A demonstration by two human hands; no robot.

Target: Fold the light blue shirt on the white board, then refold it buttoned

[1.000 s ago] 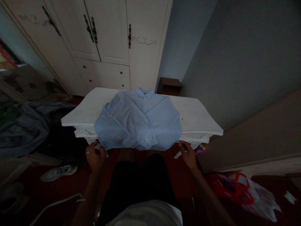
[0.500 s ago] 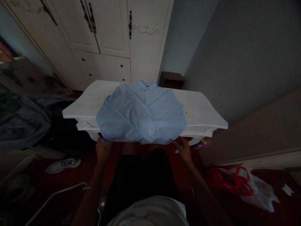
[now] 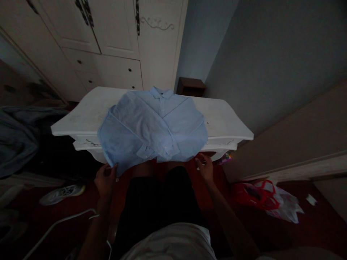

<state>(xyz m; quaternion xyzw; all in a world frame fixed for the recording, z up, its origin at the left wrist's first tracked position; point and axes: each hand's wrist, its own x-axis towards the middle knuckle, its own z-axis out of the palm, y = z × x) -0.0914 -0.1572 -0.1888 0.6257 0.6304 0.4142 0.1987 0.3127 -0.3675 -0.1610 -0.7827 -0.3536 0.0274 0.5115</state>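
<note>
A light blue shirt point(image 3: 154, 130) lies on a small white table point(image 3: 81, 115), collar at the far side and sleeves folded across the front. Its lower hem hangs over the near edge. My left hand point(image 3: 105, 180) pinches the hem's left corner just below the table edge. My right hand point(image 3: 204, 168) is closed on the hem's right corner. My dark-trousered legs sit under the table between both hands.
A cream wardrobe point(image 3: 116, 39) with drawers stands behind the table, a small brown stand point(image 3: 191, 86) beside it. On the dark red floor lie a white sneaker point(image 3: 61, 191), a red and white bag point(image 3: 267, 200) and a white hanger point(image 3: 62, 224). Dark clothes point(image 3: 18, 133) are piled at left.
The view has swung a little to the right, so everything sits further left. My left hand has pulled the hem's left corner down and toward me; my right hand stays at the right corner.
</note>
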